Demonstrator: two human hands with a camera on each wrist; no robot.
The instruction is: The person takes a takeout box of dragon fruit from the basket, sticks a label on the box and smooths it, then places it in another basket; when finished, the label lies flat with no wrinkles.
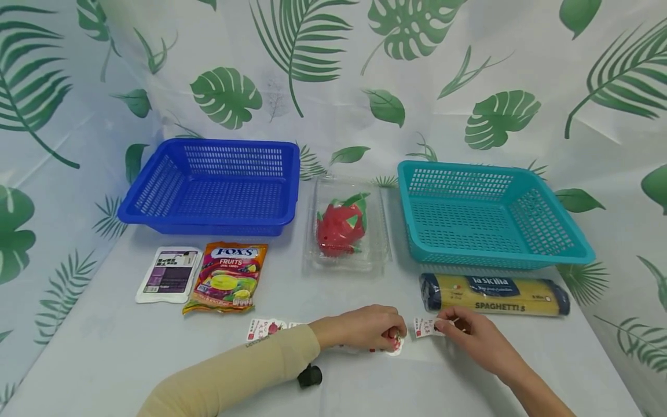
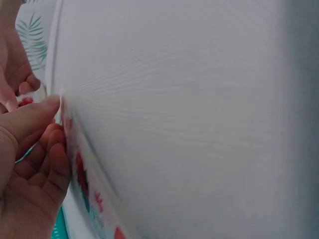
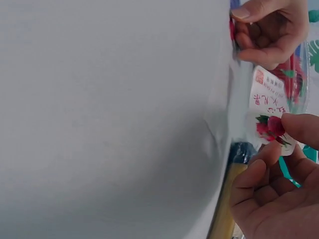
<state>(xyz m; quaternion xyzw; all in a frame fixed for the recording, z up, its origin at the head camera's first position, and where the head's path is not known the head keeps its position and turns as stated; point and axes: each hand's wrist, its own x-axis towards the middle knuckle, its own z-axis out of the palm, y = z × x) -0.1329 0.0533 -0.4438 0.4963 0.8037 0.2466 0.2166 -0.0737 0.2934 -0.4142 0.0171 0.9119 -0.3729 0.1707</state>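
Note:
A white dragon fruit sticker (image 1: 424,328), printed with a red fruit and red characters, is pinched by its fruit end between the thumb and fingers of my right hand (image 1: 475,337). My left hand (image 1: 366,328) holds the right end of a strip of similar stickers (image 1: 267,328) lying on the table; the forearm covers part of the strip. In the right wrist view the held sticker (image 3: 269,92) is apart from the left hand (image 3: 271,31). Behind the hands, a red dragon fruit (image 1: 341,226) sits in a clear plastic box (image 1: 375,258).
A blue basket (image 1: 208,226) stands back left, a teal basket (image 1: 490,258) back right. Spaghetti (image 1: 495,294) lies beyond my right hand. A candy bag (image 1: 226,278) and a white packet (image 1: 169,274) are at left. A small black object (image 1: 310,376) lies by the left forearm.

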